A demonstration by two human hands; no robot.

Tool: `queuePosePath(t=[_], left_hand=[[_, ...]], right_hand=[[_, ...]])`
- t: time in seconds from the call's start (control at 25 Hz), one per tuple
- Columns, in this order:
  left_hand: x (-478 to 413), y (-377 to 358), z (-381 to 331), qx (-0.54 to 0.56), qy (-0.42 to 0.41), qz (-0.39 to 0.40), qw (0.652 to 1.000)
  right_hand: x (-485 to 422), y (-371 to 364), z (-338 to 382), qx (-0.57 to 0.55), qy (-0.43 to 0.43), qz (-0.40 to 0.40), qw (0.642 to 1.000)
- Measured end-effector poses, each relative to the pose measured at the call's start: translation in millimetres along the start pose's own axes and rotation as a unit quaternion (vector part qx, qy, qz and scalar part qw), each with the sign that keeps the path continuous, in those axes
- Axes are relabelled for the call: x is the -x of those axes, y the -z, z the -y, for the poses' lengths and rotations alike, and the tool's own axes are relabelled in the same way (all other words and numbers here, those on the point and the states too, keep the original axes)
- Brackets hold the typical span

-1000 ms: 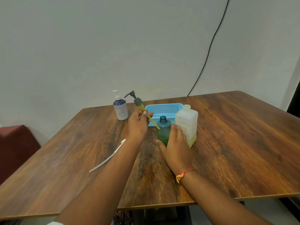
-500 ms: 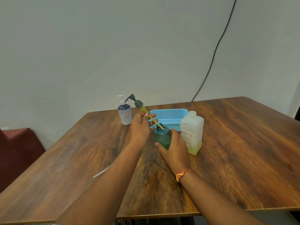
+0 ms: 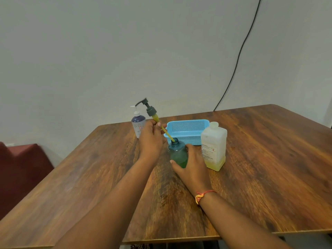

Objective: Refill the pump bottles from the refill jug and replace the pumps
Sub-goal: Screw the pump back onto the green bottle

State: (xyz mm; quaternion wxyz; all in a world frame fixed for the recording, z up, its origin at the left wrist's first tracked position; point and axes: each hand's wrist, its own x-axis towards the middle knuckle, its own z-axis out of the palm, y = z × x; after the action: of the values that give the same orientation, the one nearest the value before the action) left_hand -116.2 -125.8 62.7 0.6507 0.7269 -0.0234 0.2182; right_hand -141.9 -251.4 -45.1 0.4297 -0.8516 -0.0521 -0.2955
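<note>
A teal bottle (image 3: 177,150) with green liquid at the bottom stands uncapped on the wooden table (image 3: 260,159). My right hand (image 3: 190,162) grips its side. My left hand (image 3: 151,139) holds a grey pump (image 3: 150,109) tilted to the left by its yellow dip tube (image 3: 166,132); the tube's tip is at the bottle's mouth. The white refill jug (image 3: 213,146), capped, with a little yellow liquid at the bottom, stands just right of the bottle. A second pump bottle (image 3: 138,124), white and blue with its white pump on, stands behind my left hand.
A light blue plastic basket (image 3: 186,131) sits behind the teal bottle and the jug. A black cable (image 3: 239,56) runs down the wall to the table's back edge. A dark red seat (image 3: 21,168) is at the left.
The pump's tube tip has come down to the teal bottle's mouth. The camera has tilted up, so everything sits lower in view; a white strip on the table is now hidden behind my left arm.
</note>
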Motion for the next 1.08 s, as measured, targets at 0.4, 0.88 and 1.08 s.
queuePosePath(t=[0.4, 0.88, 1.08], left_hand=[[13, -3, 24, -0.065, 0.008, 0.129, 0.989], [22, -6, 22, 0.026, 0.026, 0.153, 0.988], [23, -9, 23, 0.025, 0.018, 0.126, 0.992]], right_hand=[[-1, -1, -1, -0.016, 0.003, -0.002, 1.0], [-1, 1, -3, -0.019, -0.002, 0.009, 1.0], [-2, 1, -2, -0.018, -0.005, 0.009, 1.0]])
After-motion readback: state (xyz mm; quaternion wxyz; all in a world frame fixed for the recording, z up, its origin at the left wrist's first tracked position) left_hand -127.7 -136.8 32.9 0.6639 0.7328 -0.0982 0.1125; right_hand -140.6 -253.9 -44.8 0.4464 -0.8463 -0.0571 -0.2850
